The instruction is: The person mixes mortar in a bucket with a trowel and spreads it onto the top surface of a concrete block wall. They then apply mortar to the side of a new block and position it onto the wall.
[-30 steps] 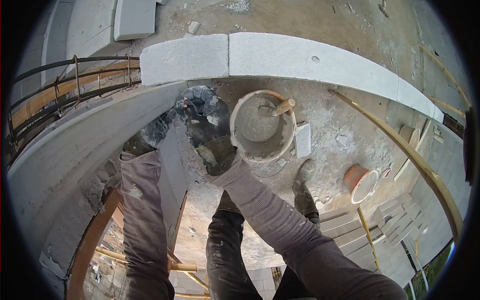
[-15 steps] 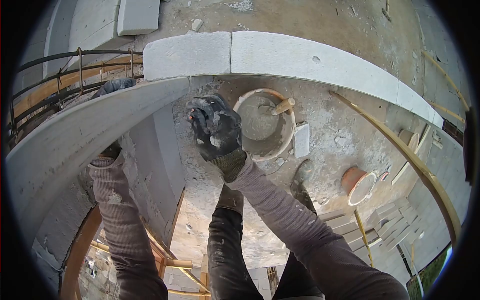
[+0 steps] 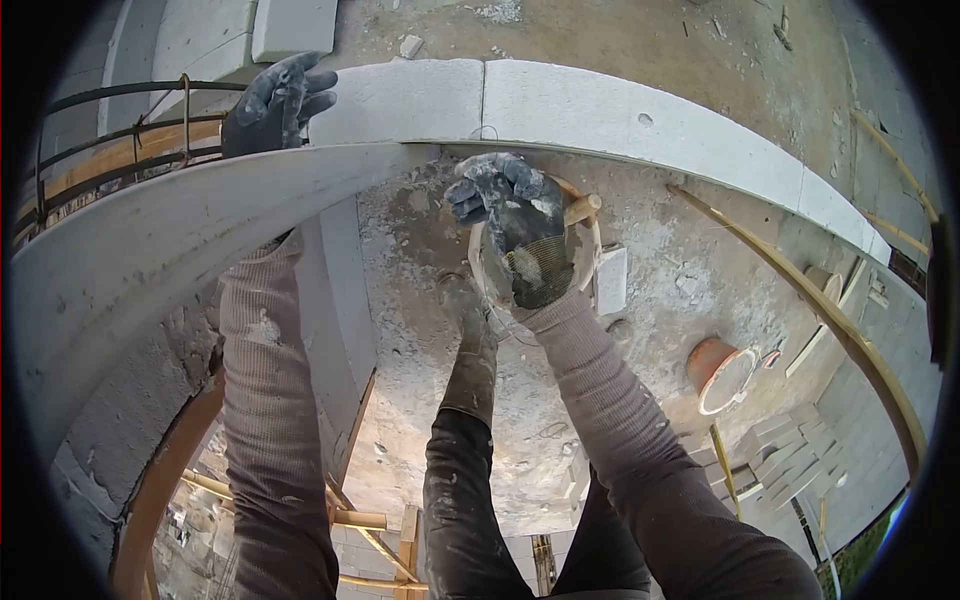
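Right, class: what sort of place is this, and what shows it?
Most likely a building site: pale masonry blocks laid as a wall, a mortar-caked bucket, and steel reinforcing bars.

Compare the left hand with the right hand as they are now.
The left hand lies beyond the curved wall, by the rebar; the right hand hangs over the bucket. The left hand's fingers are spread; the right hand's are curled, and whether they hold anything is unclear. Both wear dark gloves smeared with mortar.

Single head-worn view, fisheye, dark rim. Faces steeply down along wearer's own body. Wall top close beneath; floor farther below.
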`<state>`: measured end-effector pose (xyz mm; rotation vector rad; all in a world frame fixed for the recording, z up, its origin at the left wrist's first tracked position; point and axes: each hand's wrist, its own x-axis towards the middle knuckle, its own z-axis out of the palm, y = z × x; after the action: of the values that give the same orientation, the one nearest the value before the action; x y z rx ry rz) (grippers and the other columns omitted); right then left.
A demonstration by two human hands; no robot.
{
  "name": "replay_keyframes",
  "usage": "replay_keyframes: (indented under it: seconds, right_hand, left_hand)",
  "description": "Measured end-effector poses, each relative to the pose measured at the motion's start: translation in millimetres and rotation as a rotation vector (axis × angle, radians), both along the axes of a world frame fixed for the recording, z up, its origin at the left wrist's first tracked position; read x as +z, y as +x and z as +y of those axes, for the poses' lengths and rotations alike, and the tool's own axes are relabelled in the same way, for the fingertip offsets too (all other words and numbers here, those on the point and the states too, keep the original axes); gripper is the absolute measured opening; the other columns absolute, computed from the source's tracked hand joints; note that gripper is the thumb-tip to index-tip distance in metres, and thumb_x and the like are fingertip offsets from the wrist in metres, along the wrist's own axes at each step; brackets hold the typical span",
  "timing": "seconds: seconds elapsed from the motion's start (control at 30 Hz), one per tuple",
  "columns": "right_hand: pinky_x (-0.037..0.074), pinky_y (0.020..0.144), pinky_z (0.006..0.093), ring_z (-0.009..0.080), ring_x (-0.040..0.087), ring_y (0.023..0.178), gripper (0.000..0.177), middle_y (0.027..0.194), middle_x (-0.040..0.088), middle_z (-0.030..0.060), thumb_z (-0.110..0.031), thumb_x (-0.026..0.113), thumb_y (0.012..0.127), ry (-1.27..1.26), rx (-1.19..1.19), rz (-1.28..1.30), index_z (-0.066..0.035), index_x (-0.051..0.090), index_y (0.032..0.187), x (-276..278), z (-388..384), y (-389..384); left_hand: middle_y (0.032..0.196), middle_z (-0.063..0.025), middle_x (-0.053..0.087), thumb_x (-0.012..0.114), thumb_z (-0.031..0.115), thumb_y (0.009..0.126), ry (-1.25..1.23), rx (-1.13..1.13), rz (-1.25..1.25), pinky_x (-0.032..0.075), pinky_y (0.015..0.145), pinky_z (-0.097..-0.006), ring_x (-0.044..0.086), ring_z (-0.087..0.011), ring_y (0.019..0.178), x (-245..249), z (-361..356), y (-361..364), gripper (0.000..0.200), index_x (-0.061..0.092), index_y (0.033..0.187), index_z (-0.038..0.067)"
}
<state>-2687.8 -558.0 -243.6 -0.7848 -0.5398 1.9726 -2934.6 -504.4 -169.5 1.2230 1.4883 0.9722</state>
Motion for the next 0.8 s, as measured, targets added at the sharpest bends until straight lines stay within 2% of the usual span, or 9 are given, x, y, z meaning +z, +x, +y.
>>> replay_keyframes:
  seconds: [0.03,0.1,0.13,0.2,0.3,0.37,0.57,0.67,0.8]
  right_hand:
    - [0.052,0.082,0.0307,0.0212,0.063,0.097,0.048,0.107,0.064,0.0151,-0.038,0.039,0.1,0.035,0.049,-0.171,0.003,0.055,0.119,-7.9,-29.9,2.0]
    - [0.051,0.086,0.0323,0.0221,0.062,0.103,0.036,0.111,0.063,0.0141,-0.024,0.048,0.096,-0.112,-0.039,-0.038,0.002,0.055,0.119,1.7,-87.5,-29.9]
    - [0.051,0.087,0.0333,0.0225,0.061,0.105,0.031,0.113,0.063,0.0136,-0.017,0.052,0.094,-0.16,-0.061,-0.031,0.002,0.056,0.119,7.9,-116.0,-50.0]
    - [0.049,0.091,0.0385,0.0305,0.062,0.099,0.031,0.111,0.064,0.0138,-0.003,0.058,0.083,0.527,-0.023,-0.727,-0.005,0.061,0.113,33.2,-118.5,-70.2]
    - [0.047,0.094,0.0401,0.0323,0.06,0.104,0.037,0.115,0.061,0.0149,-0.007,0.058,0.082,0.696,-0.042,-0.665,-0.008,0.058,0.119,43.0,-96.2,-87.7]
    - [0.046,0.094,0.0426,0.0326,0.057,0.106,0.041,0.116,0.06,0.0154,-0.008,0.059,0.081,0.877,0.008,-0.832,-0.007,0.056,0.122,48.5,-94.7,-94.7]
    - [0.047,0.091,0.037,0.0261,0.058,0.106,0.042,0.12,0.058,0.0146,-0.006,0.059,0.083,0.587,0.241,-0.793,-0.001,0.053,0.124,55.6,-109.3,-49.1]
    - [0.048,0.092,0.0289,0.0172,0.059,0.109,0.038,0.123,0.06,0.0116,-0.002,0.059,0.087,0.438,0.345,-0.867,0.002,0.053,0.124,33.1,-130.2,1.2]
    - [0.051,0.087,0.0306,0.0218,0.064,0.102,0.032,0.109,0.067,0.0133,-0.003,0.061,0.083,0.442,0.342,-1.023,0.001,0.061,0.115,14.2,-165.2,69.3]
  left_hand:
    - [0.108,-0.0135,0.063,0.049,0.022,0.098,-0.111,0.283,-0.103,0.052,0.078,-0.0296,0.063,-0.0177,0.09,-11.3,-38.6,5.3,0.038,0.051,0.128,0.0]
    - [0.121,-0.0207,0.059,0.042,0.02,0.1,-0.333,0.848,-0.316,0.051,0.086,-0.0331,0.064,-0.0246,0.101,-31.9,-106.6,17.6,0.041,0.042,0.134,-0.002]
    - [0.123,-0.0213,0.058,0.042,0.021,0.1,-0.401,0.613,-0.408,0.05,0.088,-0.0344,0.064,-0.0252,0.103,-25.6,-133.0,34.2,0.042,0.041,0.134,-0.003]
    - [0.131,-0.0228,0.053,0.04,0.02,0.1,-0.451,0.251,-0.58,0.048,0.091,-0.0362,0.062,-0.0259,0.108,-25.5,-153.0,47.4,0.044,0.038,0.136,-0.006]
    - [0.107,-0.0167,0.064,0.04,0.015,0.099,-0.199,-0.055,0.188,0.05,0.087,-0.0355,0.066,-0.0212,0.091,-33.4,-145.2,-0.8,0.036,0.045,0.129,-0.005]
    - [0.077,-0.0059,0.058,0.042,0.01,0.096,-0.339,0.34,-1.166,0.051,0.082,-0.0374,0.059,-0.0158,0.069,-41.0,-134.4,-18.0,0.025,0.053,0.115,-0.002]
    - [0.065,-0.0026,0.046,0.042,0.007,0.095,-0.017,0.422,-1.347,0.05,0.081,-0.0394,0.047,-0.0138,0.057,-9.9,-94.0,-33.7,0.016,0.056,0.098,-0.001]
    - [0.067,-0.0047,0.048,0.042,0.007,0.096,0.063,0.907,-0.926,0.05,0.08,-0.038,0.046,-0.0145,0.059,42.3,-84.1,-5.9,0.016,0.056,0.096,0.0]
    - [0.07,-0.0028,0.05,0.048,0.014,0.097,0.121,0.713,-0.595,0.049,0.075,-0.034,0.047,-0.0117,0.062,77.5,-109.1,8.1,0.022,0.059,0.108,-0.001]
